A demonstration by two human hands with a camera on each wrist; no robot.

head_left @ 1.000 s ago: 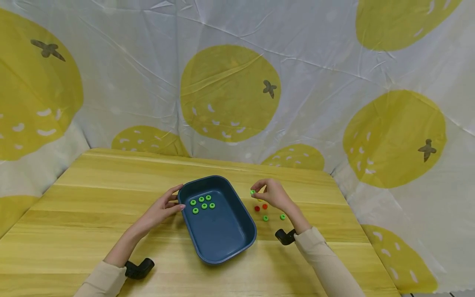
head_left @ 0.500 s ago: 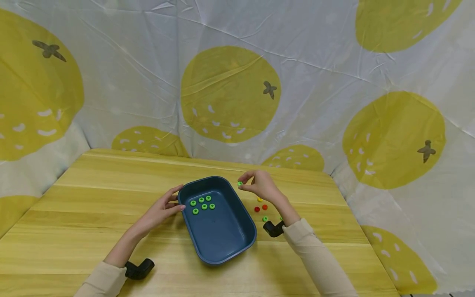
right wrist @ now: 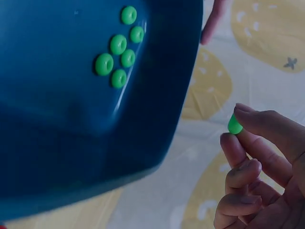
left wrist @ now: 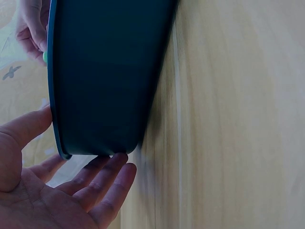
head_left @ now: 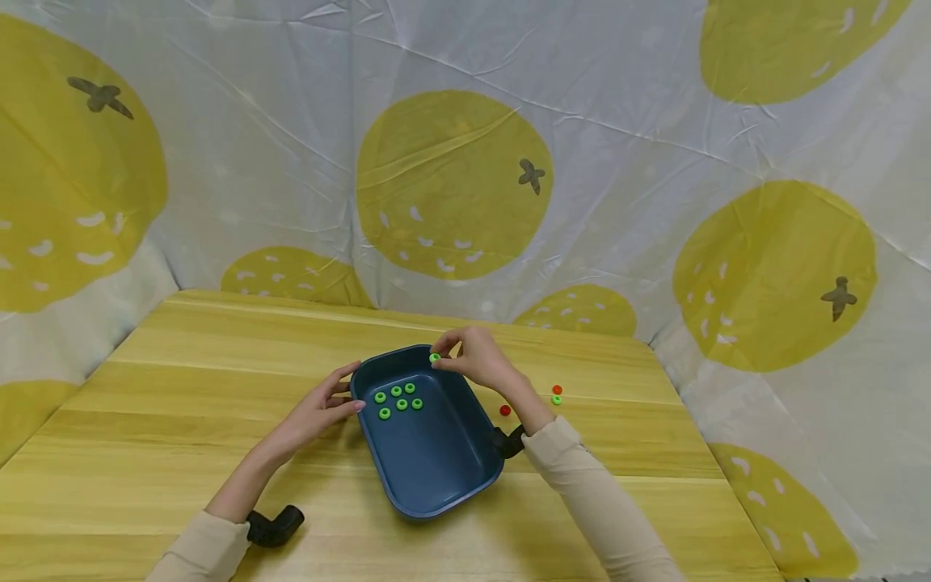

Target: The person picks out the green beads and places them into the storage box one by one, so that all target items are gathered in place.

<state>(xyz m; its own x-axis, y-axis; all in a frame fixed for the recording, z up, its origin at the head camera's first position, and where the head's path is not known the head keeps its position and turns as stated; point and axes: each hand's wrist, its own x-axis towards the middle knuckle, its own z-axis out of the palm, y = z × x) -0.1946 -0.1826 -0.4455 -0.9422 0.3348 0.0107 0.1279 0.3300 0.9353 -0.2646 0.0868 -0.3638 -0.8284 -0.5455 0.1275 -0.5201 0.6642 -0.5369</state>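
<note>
My right hand pinches a small green ring-shaped bead between thumb and index finger, above the far right rim of a dark blue tray. In the right wrist view the pinched bead shows on edge, apart from the tray wall. Several matching green beads lie flat on the tray floor towards its far left. My left hand touches the tray's far left corner. As the left wrist view shows, the thumb rests on the rim and extended fingers touch the end wall.
On the wooden table, right of the tray, lie a red bead, an orange bead and a green bead. My right forearm covers part of that area. A lemon-print cloth hangs behind the table.
My right hand has carried the green bead left from the loose beads to above the tray's rim. Its forearm now hides some loose beads and uncovers others. The left hand and tray have stayed put.
</note>
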